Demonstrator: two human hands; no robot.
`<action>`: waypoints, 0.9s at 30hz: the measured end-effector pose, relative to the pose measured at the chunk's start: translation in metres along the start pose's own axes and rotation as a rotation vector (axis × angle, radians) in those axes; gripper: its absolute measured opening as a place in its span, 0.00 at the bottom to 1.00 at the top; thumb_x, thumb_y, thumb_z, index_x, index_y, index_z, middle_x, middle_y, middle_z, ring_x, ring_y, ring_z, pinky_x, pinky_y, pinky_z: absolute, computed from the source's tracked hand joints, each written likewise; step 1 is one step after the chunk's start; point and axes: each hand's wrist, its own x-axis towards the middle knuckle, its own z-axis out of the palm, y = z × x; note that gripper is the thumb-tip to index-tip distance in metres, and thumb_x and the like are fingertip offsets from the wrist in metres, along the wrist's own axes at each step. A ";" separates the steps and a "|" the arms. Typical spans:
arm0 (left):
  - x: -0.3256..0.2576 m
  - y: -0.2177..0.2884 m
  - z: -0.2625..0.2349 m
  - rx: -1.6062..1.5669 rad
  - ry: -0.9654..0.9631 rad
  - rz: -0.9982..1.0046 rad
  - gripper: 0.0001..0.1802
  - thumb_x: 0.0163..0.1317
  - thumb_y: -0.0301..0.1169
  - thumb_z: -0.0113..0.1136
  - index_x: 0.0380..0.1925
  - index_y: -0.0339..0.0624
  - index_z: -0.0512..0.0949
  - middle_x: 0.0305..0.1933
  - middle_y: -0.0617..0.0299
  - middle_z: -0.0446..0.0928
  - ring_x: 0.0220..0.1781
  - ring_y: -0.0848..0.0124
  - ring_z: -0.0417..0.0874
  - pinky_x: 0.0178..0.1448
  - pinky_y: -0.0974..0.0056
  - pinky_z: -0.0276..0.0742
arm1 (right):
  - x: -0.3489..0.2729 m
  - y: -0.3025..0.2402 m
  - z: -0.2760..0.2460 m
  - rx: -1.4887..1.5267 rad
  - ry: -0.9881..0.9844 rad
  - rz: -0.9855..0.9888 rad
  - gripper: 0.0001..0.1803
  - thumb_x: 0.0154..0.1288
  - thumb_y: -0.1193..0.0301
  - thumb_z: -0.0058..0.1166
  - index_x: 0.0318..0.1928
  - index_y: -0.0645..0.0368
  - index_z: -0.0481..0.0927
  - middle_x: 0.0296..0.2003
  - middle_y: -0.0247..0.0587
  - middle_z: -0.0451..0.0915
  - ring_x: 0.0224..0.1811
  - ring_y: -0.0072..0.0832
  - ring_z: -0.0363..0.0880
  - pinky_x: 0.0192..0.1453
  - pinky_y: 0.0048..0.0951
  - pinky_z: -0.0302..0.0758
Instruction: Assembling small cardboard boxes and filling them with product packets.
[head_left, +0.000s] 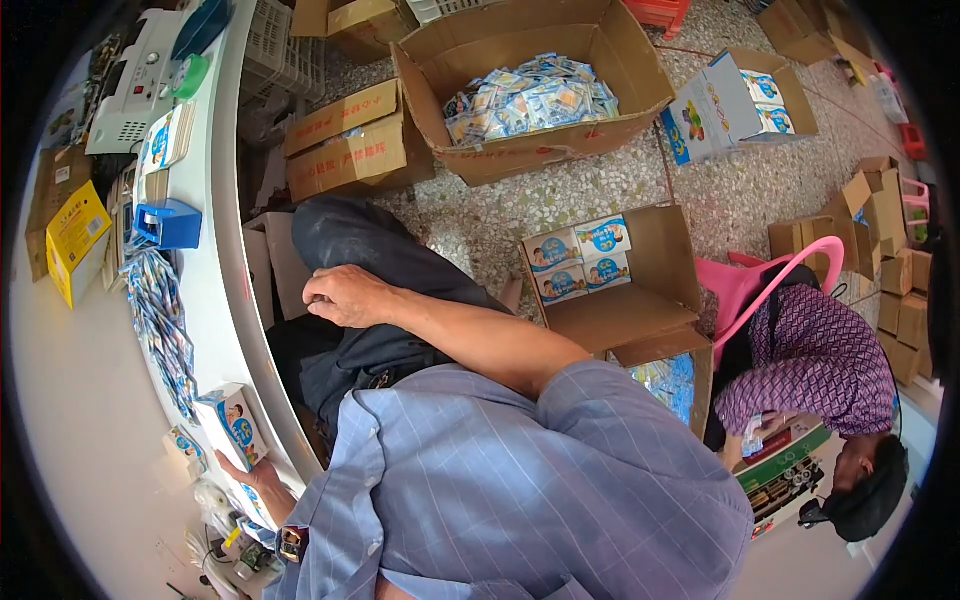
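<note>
My left hand [262, 484] is at the table edge on the left, a watch on its wrist. Its fingers are closed on the lower end of a small white and blue carton [233, 424] standing on the white table. Another white and blue carton [251, 503] shows beside that hand, partly covered. Across my dark-trousered thigh lies my right forearm, and my right hand [350, 296] sits above the knee. Its fingers are curled in, with nothing visible in them. A tangled strip of blue and white sachets [158, 320] lies further along the table.
A blue tape dispenser [168, 224], a yellow box [77, 243] and a white machine [137, 88] stand on the table. On the floor are a large carton of sachets [535, 140] and a carton with small boxes [622, 312]. At right, a person [810, 365] bends beside a pink chair [722, 290].
</note>
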 end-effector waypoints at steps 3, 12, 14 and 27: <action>-0.013 0.017 0.005 -0.028 0.039 -0.018 0.39 0.66 0.59 0.52 0.70 0.46 0.67 0.66 0.56 0.74 0.67 0.55 0.74 0.70 0.47 0.70 | 0.016 -0.010 0.007 0.018 -0.033 -0.069 0.09 0.65 0.70 0.60 0.40 0.62 0.83 0.36 0.49 0.81 0.40 0.47 0.83 0.46 0.41 0.78; 0.003 0.003 0.011 0.108 0.000 -0.163 0.30 0.67 0.53 0.58 0.57 0.41 0.78 0.56 0.58 0.80 0.58 0.63 0.78 0.65 0.55 0.70 | 0.006 0.009 0.008 0.285 -0.019 0.319 0.08 0.70 0.74 0.59 0.47 0.64 0.84 0.36 0.39 0.85 0.37 0.23 0.83 0.44 0.25 0.79; 0.008 0.017 -0.017 0.108 -0.038 -0.128 0.29 0.66 0.48 0.62 0.56 0.34 0.78 0.56 0.57 0.81 0.58 0.66 0.79 0.66 0.62 0.68 | 0.017 0.010 0.029 0.320 -0.105 0.301 0.08 0.72 0.75 0.57 0.47 0.66 0.82 0.36 0.37 0.84 0.36 0.20 0.81 0.41 0.21 0.77; -0.041 0.094 0.014 0.383 -0.002 -0.319 0.60 0.48 0.65 0.69 0.71 0.29 0.64 0.76 0.42 0.59 0.78 0.52 0.58 0.80 0.57 0.51 | 0.037 0.018 0.067 0.183 -0.245 0.327 0.06 0.72 0.75 0.58 0.44 0.66 0.83 0.35 0.36 0.84 0.33 0.19 0.81 0.38 0.20 0.78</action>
